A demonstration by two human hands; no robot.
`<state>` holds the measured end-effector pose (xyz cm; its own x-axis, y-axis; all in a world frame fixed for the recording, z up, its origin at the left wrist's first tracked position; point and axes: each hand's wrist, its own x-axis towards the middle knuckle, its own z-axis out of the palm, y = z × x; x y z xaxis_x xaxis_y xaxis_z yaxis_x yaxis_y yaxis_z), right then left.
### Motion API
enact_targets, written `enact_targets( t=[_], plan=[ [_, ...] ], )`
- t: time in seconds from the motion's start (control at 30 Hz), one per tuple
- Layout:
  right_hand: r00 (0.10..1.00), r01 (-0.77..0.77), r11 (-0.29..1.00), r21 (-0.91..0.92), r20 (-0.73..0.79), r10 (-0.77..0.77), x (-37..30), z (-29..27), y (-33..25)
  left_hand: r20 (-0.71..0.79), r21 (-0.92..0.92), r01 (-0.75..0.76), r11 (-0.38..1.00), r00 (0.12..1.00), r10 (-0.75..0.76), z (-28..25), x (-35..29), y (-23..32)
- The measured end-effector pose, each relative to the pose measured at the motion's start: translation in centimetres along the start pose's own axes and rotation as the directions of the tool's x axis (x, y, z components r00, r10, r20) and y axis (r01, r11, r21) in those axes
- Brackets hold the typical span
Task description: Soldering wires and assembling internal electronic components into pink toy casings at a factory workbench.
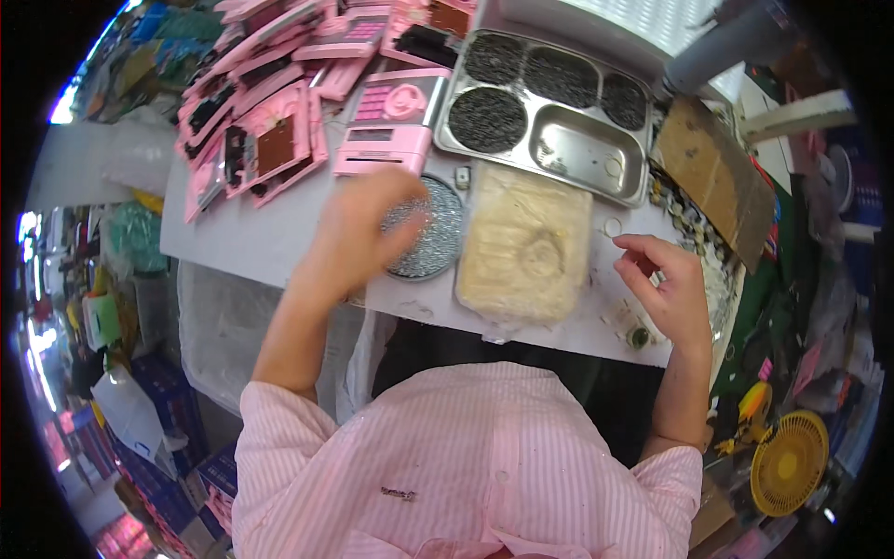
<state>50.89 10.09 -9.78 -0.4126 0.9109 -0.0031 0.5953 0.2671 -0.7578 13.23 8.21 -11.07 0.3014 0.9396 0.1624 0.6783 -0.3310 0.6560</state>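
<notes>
My left hand (358,228), smeared by motion, is over the left edge of a round dish (438,228) full of small silvery pieces, perhaps screws. Whether those fingers hold anything does not show. To the dish's right lies a flat, pale yellow block (526,247) wrapped in clear plastic, with a round dent in it. My right hand (670,289) is to the right of this block, thumb and forefinger curled but apart, with nothing visible between them. Close to its fingertip is a tiny ring (612,226). A small greenish jar (638,336) lies below that hand.
Behind the block, a steel compartment tray (587,191) holds dark small parts. Pink plastic cases (386,149) pile up at the back left. At right are a cardboard piece (717,182), loose small parts and a grey post (731,47). A yellow fan (790,463) stands lower right.
</notes>
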Motion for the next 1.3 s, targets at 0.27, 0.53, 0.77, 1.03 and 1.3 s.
enact_targets(
  t=[0.27,0.53,0.77,1.03,1.3],
  plan=[
    [1.0,-0.009,1.0,-0.018,-0.024,0.009,-1.3,1.1,0.3,-0.3,0.586,0.146,0.797,0.953,0.046,2.0,4.1,-5.5],
    [0.998,-0.013,1.0,0.019,-0.061,0.014,-3.4,0.6,0.6,-0.356,0.424,0.398,0.814,0.899,-0.255,-5.9,4.2,-5.4],
    [0.989,-0.134,0.901,0.412,-0.005,0.149,-1.8,2.4,0.2,-0.194,-0.613,0.113,0.782,0.938,-0.287,-11.6,0.1,-1.6],
    [0.763,-0.539,0.359,0.762,0.622,-0.175,3.6,4.8,-1.3,0.471,-0.659,0.205,0.723,0.862,0.185,-0.7,4.1,4.1],
    [0.992,-0.129,0.491,0.861,0.119,0.053,-0.4,6.8,0.8,-0.213,-0.391,-0.09,0.916,0.977,0.005,3.0,0.6,5.1]
  ],
)
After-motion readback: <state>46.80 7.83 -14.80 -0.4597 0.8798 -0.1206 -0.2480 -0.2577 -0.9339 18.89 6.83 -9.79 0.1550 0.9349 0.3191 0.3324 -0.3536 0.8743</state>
